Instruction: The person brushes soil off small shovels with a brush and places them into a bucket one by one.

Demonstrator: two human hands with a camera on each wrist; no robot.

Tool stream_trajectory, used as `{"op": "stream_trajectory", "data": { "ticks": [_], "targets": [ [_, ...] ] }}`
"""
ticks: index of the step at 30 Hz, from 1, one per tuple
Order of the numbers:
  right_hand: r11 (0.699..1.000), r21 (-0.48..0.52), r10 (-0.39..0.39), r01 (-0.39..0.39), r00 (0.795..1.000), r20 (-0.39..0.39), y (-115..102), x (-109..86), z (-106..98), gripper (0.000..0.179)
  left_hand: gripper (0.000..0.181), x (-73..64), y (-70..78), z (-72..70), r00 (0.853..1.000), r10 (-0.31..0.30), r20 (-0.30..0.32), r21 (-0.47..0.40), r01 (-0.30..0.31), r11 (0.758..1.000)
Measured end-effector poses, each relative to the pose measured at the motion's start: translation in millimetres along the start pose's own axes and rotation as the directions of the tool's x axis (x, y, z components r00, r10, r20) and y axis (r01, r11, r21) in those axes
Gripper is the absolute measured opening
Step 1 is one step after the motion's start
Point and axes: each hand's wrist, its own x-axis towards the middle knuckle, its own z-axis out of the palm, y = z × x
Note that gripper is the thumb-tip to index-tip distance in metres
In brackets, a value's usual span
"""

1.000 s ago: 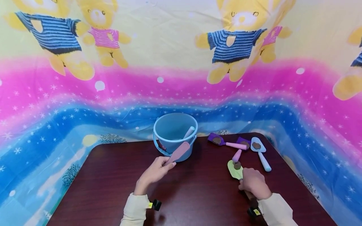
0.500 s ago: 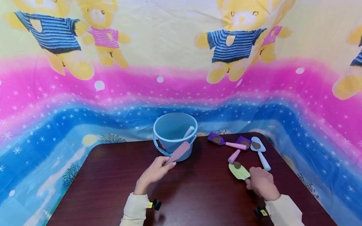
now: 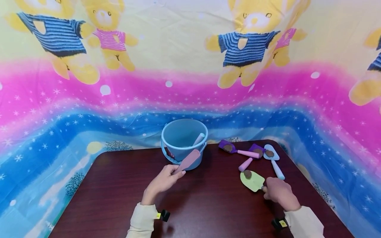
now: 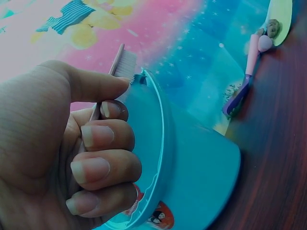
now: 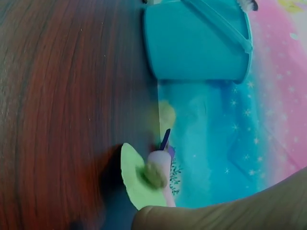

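My left hand (image 3: 163,180) grips a pink brush (image 3: 188,160) in front of the blue bucket (image 3: 175,149). In the left wrist view, white bristles (image 4: 126,65) show past my thumb, and the fingers curl round the brush handle. My right hand (image 3: 279,191) holds a light green toy shovel (image 3: 253,182) by its handle, low over the table. A brown lump (image 3: 247,174) sits on the shovel blade near its far edge. Just behind it is the pink handle (image 3: 245,164) of a purple shovel (image 3: 257,150) with brown stuff on its blade.
Another purple shovel (image 3: 227,146) with a pink handle and a light blue shovel (image 3: 271,153) lie at the back right of the dark table (image 3: 125,185), each bearing a brown lump. A pale blue handle (image 3: 199,138) sticks up inside the bucket. Printed cloth (image 3: 178,96) hangs behind.
My right hand has moved right and slightly nearer with the green shovel. The pink handle behind it swung left during the first half second. My left hand has kept still.
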Motion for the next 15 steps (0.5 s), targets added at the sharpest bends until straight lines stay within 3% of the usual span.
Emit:
{"op": "stream_trajectory", "data": {
  "ticks": [7, 15],
  "targets": [
    [0.998, 0.057, -0.007, 0.002, 0.995, 0.095, 9, 4.4, 1, 0.025, 0.024, 0.1, 3.3, 0.4, 1.000, 0.004, 0.009, -0.004, -0.004, 1.000],
    [0.983, 0.165, -0.096, 0.078, 0.990, 0.102, 23, 7.9, 10, 0.012, 0.024, -0.4, 2.0, 1.4, 1.000, 0.006, 0.010, 0.012, -0.006, 1.000]
  ]
}}
